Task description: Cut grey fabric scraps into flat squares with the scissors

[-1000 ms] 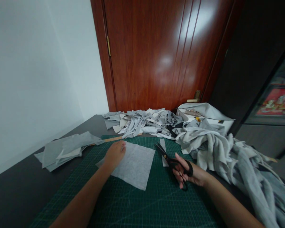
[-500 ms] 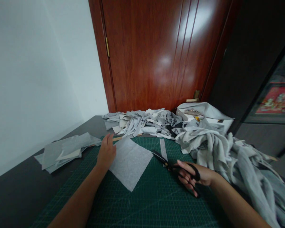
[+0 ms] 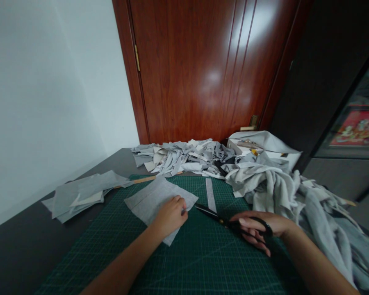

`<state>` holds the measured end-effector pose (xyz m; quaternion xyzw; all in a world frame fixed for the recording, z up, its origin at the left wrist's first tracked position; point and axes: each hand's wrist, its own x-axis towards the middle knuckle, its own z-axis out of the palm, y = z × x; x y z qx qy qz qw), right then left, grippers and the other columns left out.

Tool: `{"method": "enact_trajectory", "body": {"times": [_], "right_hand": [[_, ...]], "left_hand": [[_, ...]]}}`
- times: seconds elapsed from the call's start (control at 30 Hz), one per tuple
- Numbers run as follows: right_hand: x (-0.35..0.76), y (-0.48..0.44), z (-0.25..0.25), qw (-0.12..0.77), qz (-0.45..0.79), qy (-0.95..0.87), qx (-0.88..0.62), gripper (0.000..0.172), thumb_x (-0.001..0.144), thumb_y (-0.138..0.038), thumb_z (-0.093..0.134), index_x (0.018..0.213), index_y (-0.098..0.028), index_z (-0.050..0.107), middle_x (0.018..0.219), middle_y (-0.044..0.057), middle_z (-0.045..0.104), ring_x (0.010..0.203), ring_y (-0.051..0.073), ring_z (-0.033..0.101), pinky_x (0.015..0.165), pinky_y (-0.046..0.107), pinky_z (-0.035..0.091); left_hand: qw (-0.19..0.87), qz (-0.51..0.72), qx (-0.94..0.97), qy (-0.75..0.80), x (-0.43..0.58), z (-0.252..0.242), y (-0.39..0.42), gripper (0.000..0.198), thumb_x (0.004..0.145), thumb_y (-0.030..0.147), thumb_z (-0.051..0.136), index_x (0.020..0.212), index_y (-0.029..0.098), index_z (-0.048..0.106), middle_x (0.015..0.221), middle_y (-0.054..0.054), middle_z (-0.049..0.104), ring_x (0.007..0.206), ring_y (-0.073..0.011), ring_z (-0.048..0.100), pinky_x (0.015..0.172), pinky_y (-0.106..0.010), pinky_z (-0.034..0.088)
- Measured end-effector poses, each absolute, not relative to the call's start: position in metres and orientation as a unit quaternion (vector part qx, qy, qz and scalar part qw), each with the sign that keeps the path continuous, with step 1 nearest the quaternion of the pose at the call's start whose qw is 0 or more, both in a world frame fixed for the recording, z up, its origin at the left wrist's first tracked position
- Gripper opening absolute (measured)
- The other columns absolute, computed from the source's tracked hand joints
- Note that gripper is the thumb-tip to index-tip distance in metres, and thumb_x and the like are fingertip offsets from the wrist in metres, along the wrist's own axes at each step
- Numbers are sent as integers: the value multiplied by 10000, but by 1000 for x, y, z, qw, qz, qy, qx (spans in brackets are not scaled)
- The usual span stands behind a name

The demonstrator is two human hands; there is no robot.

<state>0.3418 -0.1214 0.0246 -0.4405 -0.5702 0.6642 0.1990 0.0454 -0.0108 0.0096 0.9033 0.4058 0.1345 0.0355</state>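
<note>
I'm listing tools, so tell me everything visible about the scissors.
The scissors look mostly black, with a gold-coloured pivot, metal-looking blades and looped handles. Held in the right hand over the green mat, they point left and slightly away, tips near the right corner of the grey cloth; contact is unclear. The blades look nearly closed.

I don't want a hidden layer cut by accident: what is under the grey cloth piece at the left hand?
The green cutting mat shows beside the grey cloth piece. What lies directly beneath the cloth is covered, so I cannot tell whether another layer hides there.
</note>
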Motion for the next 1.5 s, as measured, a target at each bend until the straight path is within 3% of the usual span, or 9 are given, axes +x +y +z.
{"method": "enact_trajectory", "body": {"times": [0.27, 0.5, 0.7, 0.87, 1.23, 1.5], "right_hand": [[332, -118, 22, 196, 672, -562, -440, 736, 704, -774, 589, 1049, -126, 552, 533, -58, 540, 360, 82, 520, 333, 170, 456], [331, -117, 5, 213, 694, -533, -435, 918, 678, -742, 658, 1328, -131, 442, 578, -38, 600, 439, 112, 607, 411, 203, 528], [319, -116, 8, 210, 686, -546, -433, 934, 688, -774, 613, 1330, -119, 439, 533, -45, 574, 428, 112, 585, 382, 188, 509], [317, -116, 5, 219, 678, -545, -443, 932, 693, -792, 583, 1325, -123, 439, 529, -54, 563, 406, 112, 555, 387, 223, 514], [315, -114, -2, 197, 714, -549, -388, 1001, 710, -783, 579, 1426, -138, 308, 645, 43, 696, 543, 201, 703, 443, 239, 525], [317, -116, 1, 205, 695, -545, -422, 994, 676, -773, 622, 1372, -112, 365, 601, -10, 641, 403, 128, 601, 362, 196, 463]], "left_hand": [[94, 185, 897, 389, 37, -1, -16, 118, 796, 96, 538, 785, 212, 556, 852, -5, 603, 822, -163, 584, 740, -262, 429], [132, 224, 889, 377, 30, -4, -25, 123, 791, 87, 541, 787, 209, 549, 835, -3, 590, 782, -161, 579, 694, -261, 425], [126, 225, 891, 374, 31, -4, -27, 75, 818, 159, 610, 815, 204, 550, 873, -9, 600, 815, -171, 594, 723, -271, 442], [105, 204, 900, 372, 31, -3, -31, 214, 793, 308, 713, 902, 204, 561, 978, -27, 616, 913, -207, 604, 794, -306, 464], [74, 188, 920, 337, 30, -7, -29, 201, 855, 209, 631, 1056, 209, 633, 1086, -53, 598, 1023, -213, 588, 903, -327, 467], [69, 189, 923, 328, 30, -6, -30, 196, 858, 225, 638, 1052, 206, 644, 1067, -49, 607, 1025, -212, 588, 906, -328, 471]]}}
